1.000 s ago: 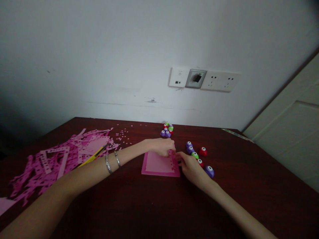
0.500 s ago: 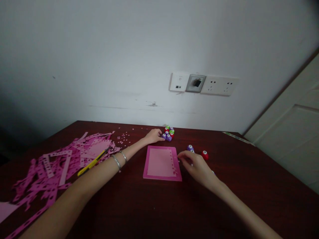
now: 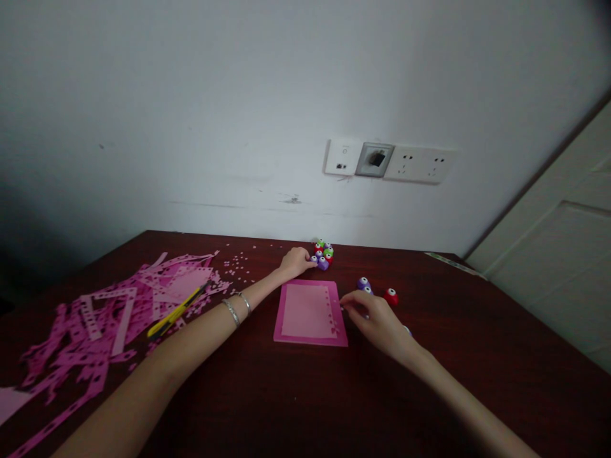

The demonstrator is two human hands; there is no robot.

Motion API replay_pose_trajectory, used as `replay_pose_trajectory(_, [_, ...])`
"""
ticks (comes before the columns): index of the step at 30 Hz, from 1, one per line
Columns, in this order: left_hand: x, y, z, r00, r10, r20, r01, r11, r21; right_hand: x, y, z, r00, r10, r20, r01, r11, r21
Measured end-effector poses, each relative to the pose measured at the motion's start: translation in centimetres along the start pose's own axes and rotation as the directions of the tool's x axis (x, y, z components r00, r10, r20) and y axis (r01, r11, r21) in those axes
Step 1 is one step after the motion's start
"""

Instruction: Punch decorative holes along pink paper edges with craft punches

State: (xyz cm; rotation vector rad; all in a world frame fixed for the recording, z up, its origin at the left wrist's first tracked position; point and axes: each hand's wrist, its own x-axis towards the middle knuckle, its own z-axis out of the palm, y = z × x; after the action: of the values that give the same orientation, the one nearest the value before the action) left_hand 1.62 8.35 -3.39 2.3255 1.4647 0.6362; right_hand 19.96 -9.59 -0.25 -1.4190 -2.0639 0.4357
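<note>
Squarely ahead of the person, a pink card (image 3: 340,339) lay flat on the dark surface (image 3: 286,401), a paler sheet (image 3: 305,312) on top and small darker shapes down its 3 o'clock side; lying flat probably let both hands reach its face. The left hand (image 3: 294,259) was at the card's 11 o'clock, its fingers bent against the nearest purple figure of a tight cluster (image 3: 323,263); whether they gripped it, I cannot tell. The right hand (image 3: 377,315) was at 3 o'clock, thumb and forefinger drawn together beside the card's edge, perhaps for fine handling, with a tiny pale bit at the tips, though its grip was unclear. A red figure (image 3: 391,296) sat beyond it, towards 2 o'clock. Punched pink strips (image 3: 125,318) and a yellow cutter (image 3: 174,313) lay around 9 o'clock, seemingly kept off the card.
</note>
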Motion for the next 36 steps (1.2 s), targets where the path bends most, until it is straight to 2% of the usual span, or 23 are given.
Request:
replay_pose_trajectory(10, [-0.3,0.2,0.0,0.998,0.020,-0.056,-0.018,0.999,0.045,0.0,0.1,0.1,1.000,0.008,-0.003,-0.008,1.000,0.012])
replay_pose_trajectory(14, [-0.7,0.7,-1.7,0.995,0.058,-0.085,-0.054,0.997,0.047,0.0,0.1,-0.1,1.000,0.017,-0.020,-0.016,0.999,0.030])
replay_pose_trajectory(17, [-1.8,1.8,-4.2,0.982,0.184,-0.052,-0.183,0.983,0.013,0.0,0.2,-0.5,0.999,0.025,-0.041,-0.022,0.998,0.065])
replay_pose_trajectory(20, [-3.7,3.6,-6.8,0.931,0.363,-0.036,-0.363,0.932,-0.001,0.1,-0.2,-1.2,0.998,0.030,-0.063,-0.024,0.995,0.096])
replay_pose_trajectory(22, [-5.3,5.0,-8.2,0.880,0.471,0.064,-0.470,0.882,-0.021,0.1,-0.7,-1.7,0.997,0.032,-0.075,-0.024,0.994,0.111])
replay_pose_trajectory(26, [-8.2,7.3,-9.3,0.781,0.600,0.176,-0.598,0.799,-0.070,0.0,-1.6,-2.0,0.998,0.011,-0.069,0.000,0.987,0.160])
replay_pose_trajectory(30, [-9.8,8.4,-9.2,0.713,0.651,0.261,-0.645,0.754,-0.121,-0.3,-2.2,-1.8,0.999,-0.034,0.008,0.032,0.979,0.202])
replay_pose_trajectory(36, [-10.1,8.6,-8.9,0.689,0.643,0.335,-0.626,0.760,-0.174,-0.6,-2.7,-1.4,0.996,-0.073,0.053,0.062,0.981,0.186])
